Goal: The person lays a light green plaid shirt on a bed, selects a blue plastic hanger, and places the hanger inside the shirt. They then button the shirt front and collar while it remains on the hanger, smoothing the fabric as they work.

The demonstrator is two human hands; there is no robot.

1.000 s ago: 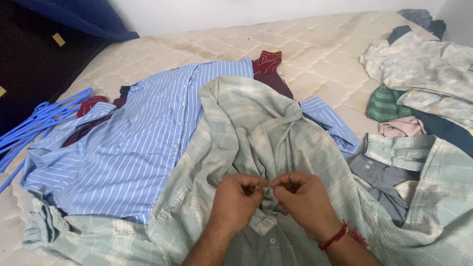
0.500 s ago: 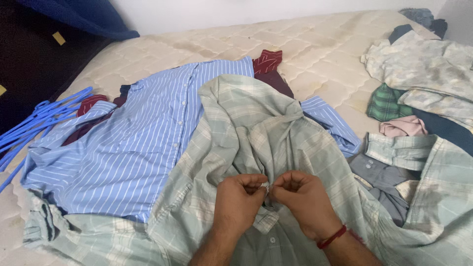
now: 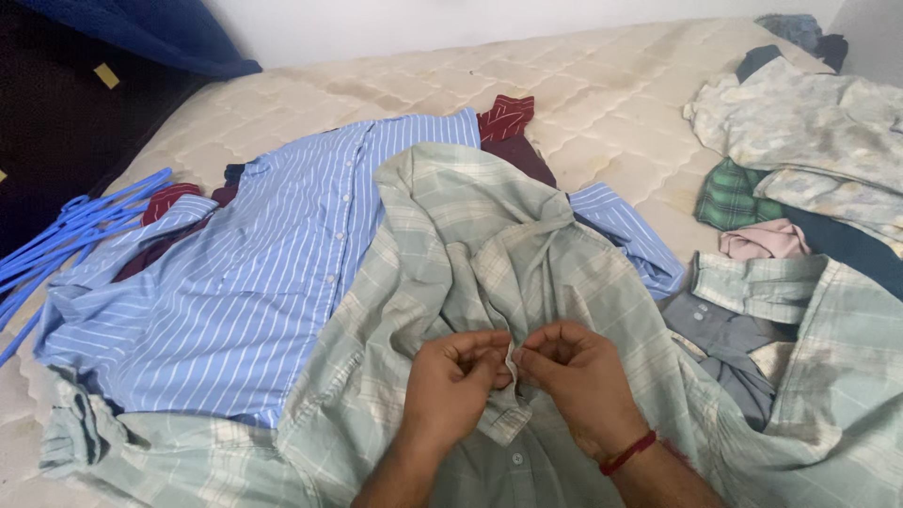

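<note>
Pale green plaid shirt [image 3: 527,273] placket pinched by left hand [image 3: 456,381] and right hand [image 3: 578,376]; fingers curled shut.

Single view, head-worn camera. Looks down and forward over a mattress [image 3: 602,85] from the near edge, facing the far wall [image 3: 489,19]. Close range: the left hand [image 3: 458,381] and right hand [image 3: 576,376] sit low at centre, forearms cut by the bottom edge. Frame spans blue hangers [image 3: 66,235] at far left to a clothes pile [image 3: 809,141] at right. No second view shares the scene.
</note>
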